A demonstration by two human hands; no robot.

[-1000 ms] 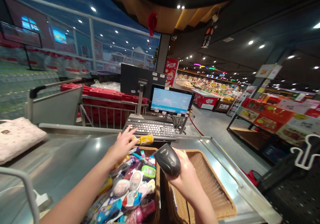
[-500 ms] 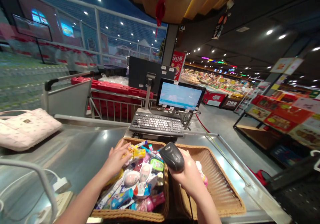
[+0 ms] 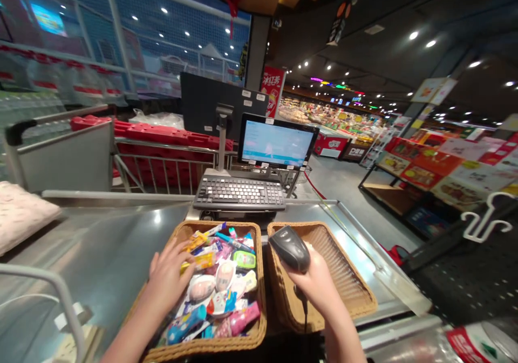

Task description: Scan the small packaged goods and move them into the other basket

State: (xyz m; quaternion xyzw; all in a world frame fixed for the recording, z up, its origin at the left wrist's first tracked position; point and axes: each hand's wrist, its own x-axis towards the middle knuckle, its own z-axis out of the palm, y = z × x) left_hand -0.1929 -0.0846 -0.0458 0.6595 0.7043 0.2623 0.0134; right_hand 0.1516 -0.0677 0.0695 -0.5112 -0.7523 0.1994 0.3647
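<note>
My left hand [image 3: 169, 272] lies over the left side of a wicker basket [image 3: 262, 293] filled with small packaged sweets and toys. Its fingers are stretched out and touch a yellow wrapped item [image 3: 204, 260]. Around it are white egg-shaped packs [image 3: 225, 275], a green-faced pack [image 3: 244, 259], a blue dotted bottle-shaped item [image 3: 186, 325] and a pink one [image 3: 238, 321]. Wrapped in my right hand [image 3: 318, 285] is a black barcode scanner [image 3: 290, 248], its cord hanging down. The scanner is above the left part of a second wicker basket [image 3: 350, 276], whose contents my hand partly hides.
Behind the baskets stand a keyboard [image 3: 240, 193] and a lit screen [image 3: 277, 143] on the metal counter [image 3: 121, 233]. A pink bag [image 3: 24, 217] and a curved grey rail [image 3: 60, 285] are at the left. A bottle [image 3: 477, 347] lies at the lower right.
The view has turned right and down. My right hand has shifted slightly right relative to the baskets, with the scanner still in it. My left hand stays over the full basket.
</note>
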